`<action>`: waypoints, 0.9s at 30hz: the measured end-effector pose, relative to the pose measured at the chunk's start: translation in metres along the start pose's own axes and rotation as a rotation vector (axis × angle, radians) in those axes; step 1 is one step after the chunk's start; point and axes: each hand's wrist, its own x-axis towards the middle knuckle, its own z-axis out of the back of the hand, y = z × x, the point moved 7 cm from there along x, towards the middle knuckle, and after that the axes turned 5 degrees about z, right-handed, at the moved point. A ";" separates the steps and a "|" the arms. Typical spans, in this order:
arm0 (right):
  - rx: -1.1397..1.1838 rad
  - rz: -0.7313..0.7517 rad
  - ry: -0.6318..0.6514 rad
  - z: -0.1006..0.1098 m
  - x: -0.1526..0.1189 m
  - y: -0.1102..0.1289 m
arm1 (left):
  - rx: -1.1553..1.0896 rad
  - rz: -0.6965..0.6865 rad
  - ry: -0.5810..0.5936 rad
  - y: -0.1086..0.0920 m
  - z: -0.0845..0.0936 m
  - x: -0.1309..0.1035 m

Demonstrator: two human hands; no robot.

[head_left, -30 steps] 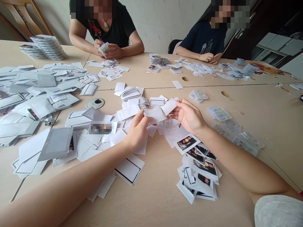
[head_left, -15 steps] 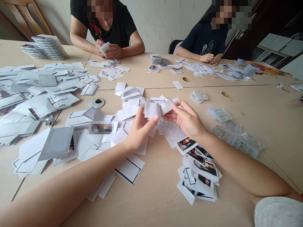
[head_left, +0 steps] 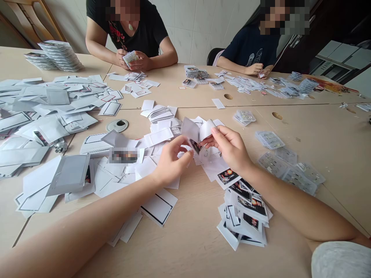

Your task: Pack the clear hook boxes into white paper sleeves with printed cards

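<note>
Down at the near side of the table, a slumped pile of black-printed packets sits below the right grip, and a black-outlined card lies below the left grip. Up between the two grips, here it is: the white packet, small, plain and papery, lifted above the litter! A crease runs down it; the right half curls over, the left half stands flatter, and a dark printed corner peeks out at the lower left. The right grip has it, thumb and fingers pinched on the right end. The left grip is loose, thumb and forefinger parted beside that dark corner; whether a fingertip brushes it, I can't tell. Out past the left grip, white envelopes sprawl in a great heap; past the right one, clear plastic boxes lie flat. And farthest, straight beyond the grips, one co-worker has a clear box in hand, another leaning in to the right.
</note>
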 end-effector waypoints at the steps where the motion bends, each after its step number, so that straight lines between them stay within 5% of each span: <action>1: -0.001 -0.006 0.001 -0.001 -0.001 -0.001 | -0.007 -0.005 0.004 0.000 -0.001 0.000; 10: -0.057 -0.056 0.051 -0.010 -0.008 -0.002 | 0.128 0.036 -0.119 0.001 0.003 0.000; 18: -0.117 -0.066 0.091 -0.009 -0.007 -0.001 | 0.422 -0.131 -0.137 -0.004 0.003 -0.001; 27: -0.058 -0.101 0.083 -0.007 -0.006 0.000 | 0.495 -0.239 -0.073 -0.010 -0.004 -0.002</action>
